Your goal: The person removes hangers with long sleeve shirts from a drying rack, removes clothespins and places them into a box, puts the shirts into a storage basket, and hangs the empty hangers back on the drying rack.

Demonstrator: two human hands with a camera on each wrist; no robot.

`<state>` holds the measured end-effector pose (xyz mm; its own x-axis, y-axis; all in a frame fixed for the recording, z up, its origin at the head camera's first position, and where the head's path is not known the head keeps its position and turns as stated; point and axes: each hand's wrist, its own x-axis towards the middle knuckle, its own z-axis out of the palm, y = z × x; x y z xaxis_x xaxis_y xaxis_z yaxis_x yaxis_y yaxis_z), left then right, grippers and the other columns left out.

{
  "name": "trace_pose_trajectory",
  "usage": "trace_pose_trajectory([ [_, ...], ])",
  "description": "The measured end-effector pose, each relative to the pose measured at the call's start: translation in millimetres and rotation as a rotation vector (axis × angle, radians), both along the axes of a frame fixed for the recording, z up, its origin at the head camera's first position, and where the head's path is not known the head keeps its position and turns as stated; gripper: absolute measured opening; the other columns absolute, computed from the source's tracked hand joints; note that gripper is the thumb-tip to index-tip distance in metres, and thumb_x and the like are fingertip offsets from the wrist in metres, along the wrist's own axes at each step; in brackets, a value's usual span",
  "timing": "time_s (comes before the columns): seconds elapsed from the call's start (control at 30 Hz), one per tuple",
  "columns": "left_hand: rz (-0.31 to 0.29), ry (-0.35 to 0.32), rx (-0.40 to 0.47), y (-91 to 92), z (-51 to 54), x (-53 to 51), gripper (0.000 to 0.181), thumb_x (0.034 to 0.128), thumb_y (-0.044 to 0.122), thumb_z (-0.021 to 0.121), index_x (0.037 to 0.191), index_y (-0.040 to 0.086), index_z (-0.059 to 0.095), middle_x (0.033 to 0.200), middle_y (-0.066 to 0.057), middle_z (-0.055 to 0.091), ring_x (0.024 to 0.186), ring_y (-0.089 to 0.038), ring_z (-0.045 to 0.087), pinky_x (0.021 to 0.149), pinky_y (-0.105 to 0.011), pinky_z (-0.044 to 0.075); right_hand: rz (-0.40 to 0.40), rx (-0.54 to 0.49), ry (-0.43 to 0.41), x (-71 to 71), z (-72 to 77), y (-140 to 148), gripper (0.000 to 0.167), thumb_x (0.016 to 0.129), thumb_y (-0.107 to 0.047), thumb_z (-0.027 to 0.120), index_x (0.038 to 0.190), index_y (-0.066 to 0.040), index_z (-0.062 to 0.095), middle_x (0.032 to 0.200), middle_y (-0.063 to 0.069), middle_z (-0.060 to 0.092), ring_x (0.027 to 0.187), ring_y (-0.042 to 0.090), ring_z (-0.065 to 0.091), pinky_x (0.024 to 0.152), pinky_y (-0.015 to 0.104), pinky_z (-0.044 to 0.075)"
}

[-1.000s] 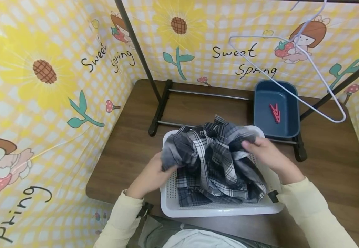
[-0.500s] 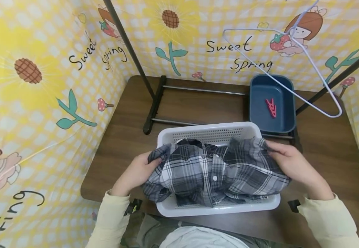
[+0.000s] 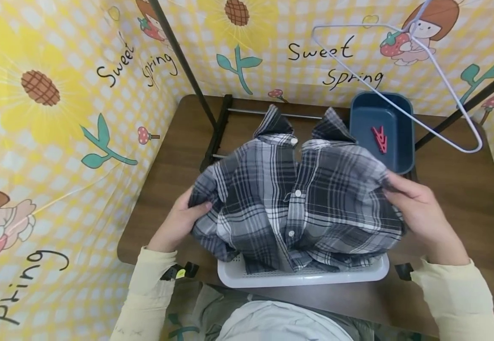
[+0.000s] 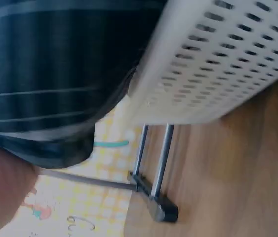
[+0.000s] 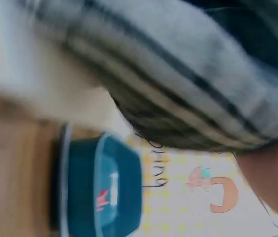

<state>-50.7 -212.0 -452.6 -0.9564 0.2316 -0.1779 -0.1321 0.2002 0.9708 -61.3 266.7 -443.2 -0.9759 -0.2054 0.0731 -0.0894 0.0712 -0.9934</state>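
A grey, black and white plaid shirt [image 3: 247,184] with white buttons is spread between both hands, its collar points up at the far side. My left hand [image 3: 178,220] grips the shirt's left side, thumb on top. On the opposite side my right hand [image 3: 422,213] pinches the cloth near the shoulder. Beneath the shirt stands a white perforated basket [image 3: 302,279], mostly covered by it. The left wrist view shows the basket's wall [image 4: 218,64] close beside the hanging cloth. In the right wrist view the cloth [image 5: 178,74] is blurred and hides most of that hand.
A blue tub [image 3: 405,161] with pink clothespins [image 3: 379,139] stands at the back right. A white hanger [image 3: 443,76] hangs above it. The black rack's pole [image 3: 183,66] and foot [image 3: 217,132] rise at the left on the wooden table [image 3: 157,189]. A patterned cloth [image 3: 102,71] lines the walls.
The shirt was bunched in the basket, then drawn out wide between the hands. Now it is raised and its collar reaches past the basket's far edge. The hands have moved apart.
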Motion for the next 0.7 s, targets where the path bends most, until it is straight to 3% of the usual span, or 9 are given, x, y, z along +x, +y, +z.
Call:
trace_pose_trajectory([
  [0.1, -0.114, -0.015, -0.22, -0.1, -0.6, 3.5, 0.052, 0.0996, 0.008, 0.057, 0.149, 0.002, 0.044, 0.142, -0.019, 0.052, 0.13, -0.031, 0.048, 0.11, -0.049, 0.034, 0.063, 0.47, -0.11, -3.2, 0.5, -4.6, 0.045, 0.104, -0.003, 0.05, 0.148, -0.004, 0.047, 0.144, 0.015, 0.054, 0.129, 0.025, 0.053, 0.106, 0.043, 0.043],
  [0.17, -0.141, 0.005, -0.417, 6.5, 2.8, 6.0, 0.055, 0.1008, 0.017, 0.059, 0.152, 0.008, 0.041, 0.146, -0.018, 0.05, 0.133, -0.035, 0.047, 0.109, -0.056, 0.035, 0.168, 0.72, -0.144, -4.4, 4.1, -9.5, 0.05, 0.105, -0.01, 0.05, 0.152, 0.0, 0.039, 0.145, 0.03, 0.046, 0.13, 0.043, 0.049, 0.104, 0.062, 0.038],
  [0.23, -0.127, 0.052, -0.592, 16.6, 9.6, 8.5, 0.065, 0.0994, 0.023, 0.064, 0.156, 0.011, 0.034, 0.148, -0.021, 0.046, 0.132, -0.04, 0.047, 0.103, -0.061, 0.039, 0.228, 0.86, -0.146, -2.6, 11.6, -14.0, 0.055, 0.104, -0.012, 0.051, 0.155, -0.001, 0.034, 0.144, 0.034, 0.044, 0.124, 0.053, 0.049, 0.098, 0.071, 0.036],
  [0.3, -0.107, 0.15, -0.765, 26.6, 17.7, 11.2, 0.075, 0.0963, 0.026, 0.069, 0.158, 0.01, 0.029, 0.149, -0.026, 0.042, 0.13, -0.046, 0.046, 0.099, -0.064, 0.041, 0.222, 0.965, -0.114, 2.4, 23.8, -18.7, 0.061, 0.103, -0.016, 0.055, 0.157, -0.004, 0.03, 0.143, 0.035, 0.045, 0.121, 0.053, 0.05, 0.095, 0.072, 0.038],
  [0.37, -0.116, 0.262, -0.873, 35.1, 25.9, 13.2, 0.081, 0.0942, 0.027, 0.072, 0.158, 0.006, 0.028, 0.15, -0.029, 0.037, 0.133, -0.049, 0.042, 0.099, -0.066, 0.039, 0.201, 1.025, -0.043, 9.1, 37.0, -24.9, 0.068, 0.101, -0.021, 0.061, 0.159, -0.007, 0.027, 0.144, 0.034, 0.043, 0.122, 0.053, 0.049, 0.094, 0.072, 0.039],
  [0.47, -0.243, 0.369, -0.923, 46.7, 33.1, 11.5, 0.085, 0.0932, 0.036, 0.074, 0.158, 0.007, 0.028, 0.157, -0.028, 0.028, 0.143, -0.047, 0.028, 0.104, -0.069, 0.031, 0.214, 1.098, 0.084, 21.2, 47.5, -39.1, 0.081, 0.096, -0.036, 0.07, 0.16, -0.013, 0.026, 0.148, 0.035, 0.035, 0.129, 0.056, 0.039, 0.093, 0.076, 0.036],
  [0.53, -0.393, 0.329, -0.925, 57.9, 34.5, 7.3, 0.091, 0.092, 0.049, 0.072, 0.161, 0.015, 0.023, 0.164, -0.023, 0.015, 0.149, -0.043, 0.013, 0.106, -0.071, 0.026, 0.269, 1.147, 0.124, 26.0, 43.9, -54.0, 0.091, 0.089, -0.047, 0.076, 0.16, -0.017, 0.029, 0.154, 0.034, 0.027, 0.136, 0.058, 0.03, 0.093, 0.079, 0.032],
  [0.6, -0.539, 0.237, -0.956, 72.8, 29.9, 1.4, 0.099, 0.0878, 0.058, 0.071, 0.163, 0.025, 0.017, 0.166, -0.018, 0.005, 0.15, -0.041, 0.003, 0.105, -0.075, 0.022, 0.343, 1.205, 0.116, 27.2, 31.8, -68.8, 0.099, 0.081, -0.056, 0.079, 0.16, -0.021, 0.031, 0.158, 0.033, 0.02, 0.139, 0.06, 0.022, 0.093, 0.082, 0.027],
  [0.7, -0.671, 0.133, -1.117, 100.5, 16.9, -7.8, 0.108, 0.0799, 0.065, 0.074, 0.163, 0.032, 0.012, 0.166, -0.017, -0.003, 0.149, -0.044, -0.001, 0.102, -0.079, 0.02, 0.415, 1.313, 0.044, 22.4, 7.4, -87.4, 0.11, 0.071, -0.063, 0.083, 0.159, -0.022, 0.032, 0.16, 0.033, 0.015, 0.139, 0.064, 0.016, 0.092, 0.086, 0.019],
])
